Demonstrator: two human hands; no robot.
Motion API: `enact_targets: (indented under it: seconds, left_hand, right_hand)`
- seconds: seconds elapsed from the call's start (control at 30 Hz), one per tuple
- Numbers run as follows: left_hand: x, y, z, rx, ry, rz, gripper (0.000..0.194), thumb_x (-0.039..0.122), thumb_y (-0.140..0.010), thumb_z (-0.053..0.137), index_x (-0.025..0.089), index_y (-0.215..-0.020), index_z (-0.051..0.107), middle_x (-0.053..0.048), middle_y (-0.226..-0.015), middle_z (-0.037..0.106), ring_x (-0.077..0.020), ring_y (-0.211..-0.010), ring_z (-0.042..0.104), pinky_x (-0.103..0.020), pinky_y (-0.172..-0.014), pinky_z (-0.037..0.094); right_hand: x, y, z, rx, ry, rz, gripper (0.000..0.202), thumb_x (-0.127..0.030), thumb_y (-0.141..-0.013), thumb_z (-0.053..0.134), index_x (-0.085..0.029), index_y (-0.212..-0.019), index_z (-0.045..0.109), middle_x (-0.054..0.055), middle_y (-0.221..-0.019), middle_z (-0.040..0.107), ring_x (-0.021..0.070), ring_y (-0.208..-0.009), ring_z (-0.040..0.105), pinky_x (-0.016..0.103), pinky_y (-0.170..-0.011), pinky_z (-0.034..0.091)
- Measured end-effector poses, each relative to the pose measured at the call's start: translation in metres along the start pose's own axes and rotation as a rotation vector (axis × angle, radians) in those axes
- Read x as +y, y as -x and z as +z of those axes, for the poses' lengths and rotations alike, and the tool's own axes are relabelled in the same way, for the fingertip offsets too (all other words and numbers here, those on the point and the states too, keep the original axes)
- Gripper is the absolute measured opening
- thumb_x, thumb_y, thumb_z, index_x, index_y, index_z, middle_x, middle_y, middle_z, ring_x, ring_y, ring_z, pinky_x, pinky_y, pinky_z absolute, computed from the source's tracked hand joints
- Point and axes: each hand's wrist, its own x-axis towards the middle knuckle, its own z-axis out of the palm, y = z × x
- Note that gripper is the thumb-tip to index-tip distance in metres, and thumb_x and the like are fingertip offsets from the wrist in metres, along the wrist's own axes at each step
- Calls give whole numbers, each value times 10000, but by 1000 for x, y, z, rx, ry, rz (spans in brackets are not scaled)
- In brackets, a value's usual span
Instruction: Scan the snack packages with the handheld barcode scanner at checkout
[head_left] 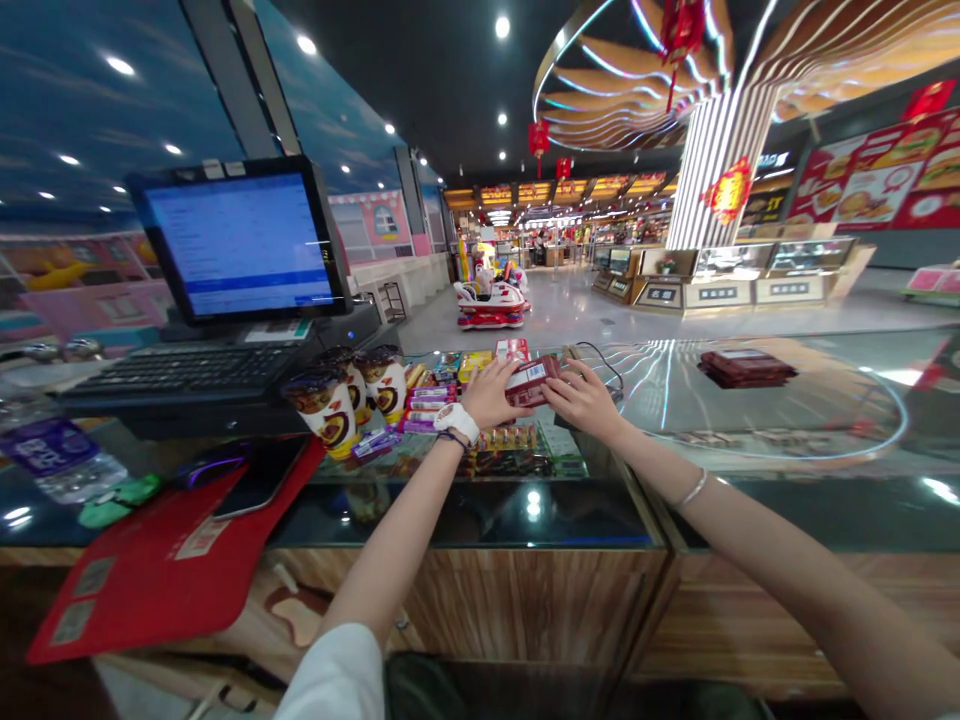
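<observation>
Both forearms reach forward over the glass counter (645,395), the left hand (491,397) and right hand (585,400) close together, fingers clasping opposite ends of a brown snack packet (529,382) between them. Small candies (514,438) lie just beneath; to the right, reflective glass stretches to a packet stack (746,367), well apart.

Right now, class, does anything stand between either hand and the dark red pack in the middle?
Nothing visible does: the left hand touches the dark red pack at its left side, the right hand at its right.
</observation>
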Motion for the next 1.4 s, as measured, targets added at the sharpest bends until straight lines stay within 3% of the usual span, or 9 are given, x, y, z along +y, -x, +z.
enact_targets:
  seconds: [0.17,0.4,0.57,0.7,0.8,1.07,1.4]
  left_hand:
    - [0,-10,9,15,42,15,923,551,-674,808,183,-1440,447,-159,-1457,519,-336,-1373,452,-552,-1218,201]
    - [-8,-2,17,282,-26,134,943,458,-603,866,176,-1411,472,-151,-1376,555,-354,-1334,478,-574,-1209,231]
    - [-8,3,14,408,-125,221,845,372,-728,766,177,-1471,414,-150,-1407,540,-349,-1363,456,-580,-1232,183]
    - [-5,6,12,390,-175,285,794,334,-782,705,161,-1492,394,-159,-1441,520,-336,-1379,447,-572,-1240,169]
    - [-1,8,13,368,-188,306,783,311,-792,697,173,-1499,391,-156,-1455,512,-333,-1383,447,-576,-1241,164]
    - [1,7,17,328,-227,333,733,363,-770,757,197,-1432,491,-174,-1505,460,-345,-1397,431,-605,-1224,193]
    - [2,8,17,303,-221,344,589,300,-785,722,226,-1350,575,-119,-1523,465,-324,-1403,421,-575,-1222,233]
  right_hand:
    - [5,5,1,34,25,18,341,-229,-1002,388,-280,-1098,712,40,-1126,728,213,-1040,609,549,-1165,340]
    - [-6,3,8,206,48,-31,232,-164,-951,485,-243,-1006,697,62,-1146,713,203,-1043,618,502,-1160,367]
    - [-11,3,-1,214,26,-11,238,-213,-886,579,-216,-1118,635,116,-1411,575,267,-1303,511,548,-1193,298]
    - [-8,3,-8,158,14,52,458,-277,-800,677,-163,-1230,566,176,-1573,369,339,-1485,272,595,-1202,237]
    - [-4,4,-7,102,-3,70,502,-296,-766,700,-155,-1227,556,188,-1587,336,352,-1506,213,605,-1205,208]
    - [2,6,-4,107,2,48,394,-262,-762,679,-179,-1135,580,185,-1527,433,342,-1425,385,592,-1204,227]
    - [4,7,0,122,20,13,320,-234,-760,673,-181,-1065,590,196,-1509,456,337,-1404,421,576,-1195,263]
